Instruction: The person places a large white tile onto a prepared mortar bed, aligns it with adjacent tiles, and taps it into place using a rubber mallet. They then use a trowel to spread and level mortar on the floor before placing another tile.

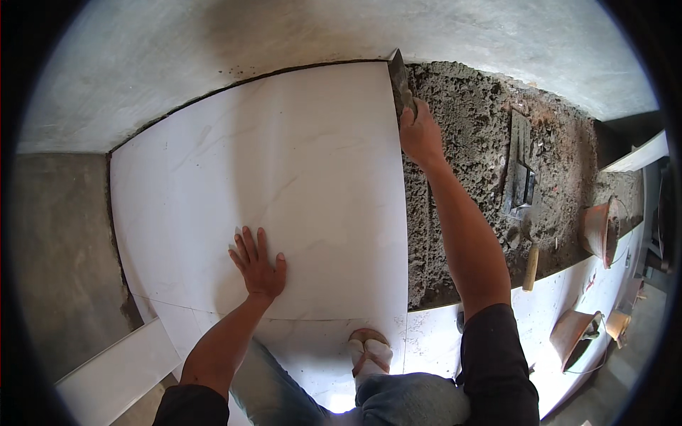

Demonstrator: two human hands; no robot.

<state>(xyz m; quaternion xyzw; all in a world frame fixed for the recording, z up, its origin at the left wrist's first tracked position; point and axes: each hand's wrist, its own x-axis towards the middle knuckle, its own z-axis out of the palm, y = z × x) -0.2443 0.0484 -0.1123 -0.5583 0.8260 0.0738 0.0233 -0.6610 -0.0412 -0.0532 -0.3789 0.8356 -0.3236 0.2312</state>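
Lying flat with fingers spread wide, the left hand (259,266) is pressed on the big white tile (270,192). A trowel (400,82) is gripped tight by the right hand (420,135), at the tile's edge beside the grey mortar (462,177).

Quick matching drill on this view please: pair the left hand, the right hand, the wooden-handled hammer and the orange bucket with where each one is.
Things:
1. left hand
2. right hand
3. hammer
4. orange bucket

Places:
A. lying on the rough mortar bed
B. at the far right edge of the white tile, gripping a trowel
C. flat, fingers spread, on the white tile
D. at the right end of the mortar bed

Pairs: 1-C, 2-B, 3-A, 4-D
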